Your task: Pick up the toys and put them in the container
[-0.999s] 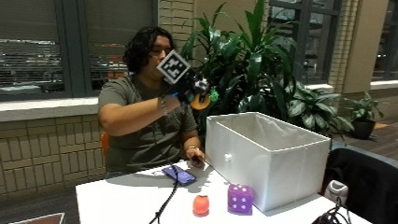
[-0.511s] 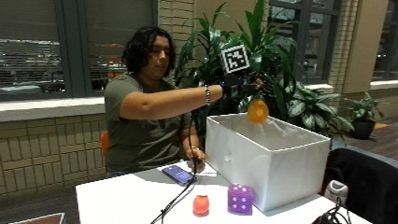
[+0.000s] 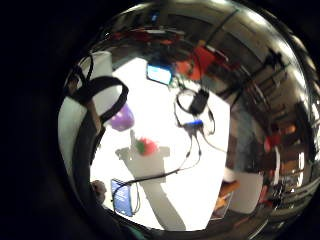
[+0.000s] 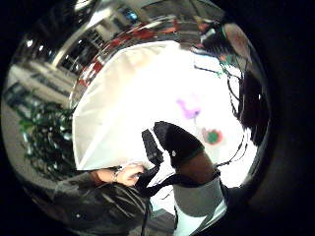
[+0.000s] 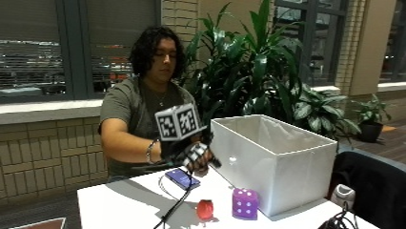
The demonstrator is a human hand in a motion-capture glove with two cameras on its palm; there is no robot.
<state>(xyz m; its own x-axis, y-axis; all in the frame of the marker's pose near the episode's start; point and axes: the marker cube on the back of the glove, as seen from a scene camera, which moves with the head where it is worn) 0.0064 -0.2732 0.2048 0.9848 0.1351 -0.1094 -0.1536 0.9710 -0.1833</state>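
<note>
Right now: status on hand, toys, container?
Gloved right hand empty, low over the table, beside the white container. Red toy and purple die on the table in front of it. Phone under the hand.

Brick wall (image 5: pixel 38 143), dark windows (image 5: pixel 57 47), leafy plants (image 5: pixel 260 71) behind white table (image 5: pixel 120 205)

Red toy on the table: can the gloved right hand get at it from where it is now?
Probably yes. The gloved right hand hangs above the table beside the white container. The red toy stands in the open below it, apart from the purple die. The phone lies off to the side.
</note>
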